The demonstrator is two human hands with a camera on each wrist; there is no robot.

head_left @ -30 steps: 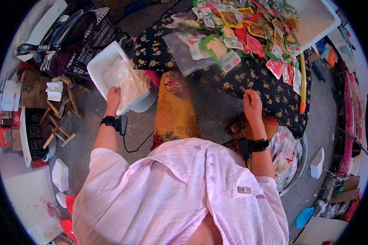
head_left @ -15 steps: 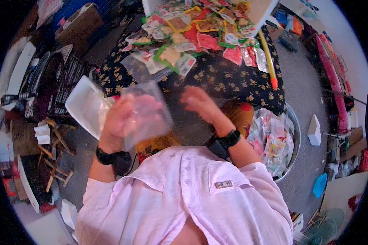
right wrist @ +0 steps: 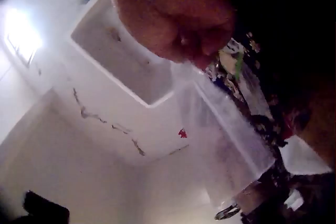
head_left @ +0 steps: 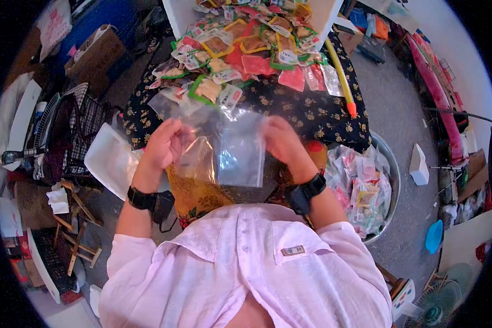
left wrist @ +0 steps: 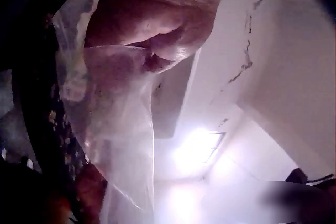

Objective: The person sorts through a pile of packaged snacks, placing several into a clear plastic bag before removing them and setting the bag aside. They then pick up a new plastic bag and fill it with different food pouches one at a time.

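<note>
A clear plastic bag [head_left: 240, 156] is stretched between the two hands above the lap. My left hand [head_left: 167, 143] pinches its left side; in the left wrist view the fingers of the left hand [left wrist: 157, 29] are curled on the edge of the film [left wrist: 126, 113]. On the other side my right hand [head_left: 283, 141] pinches the bag, and the right wrist view has the right hand [right wrist: 173, 19] gripping the top of the film [right wrist: 220, 134]. Small colourful food packets [head_left: 257, 64] lie heaped on the dark flowered cloth [head_left: 290, 112] beyond the hands.
A white container [head_left: 108, 158] with clear film in it stands at the left. At the right is a metal basin [head_left: 396, 186] of filled bags. A yellow tube with an orange end [head_left: 341, 79] lies on the cloth's right side. Folding wooden stools [head_left: 79, 229] stand far left.
From the white container the left hand has moved right with a clear bag. The right hand has come inward and taken hold of it, and the bag is now spread between both hands.
</note>
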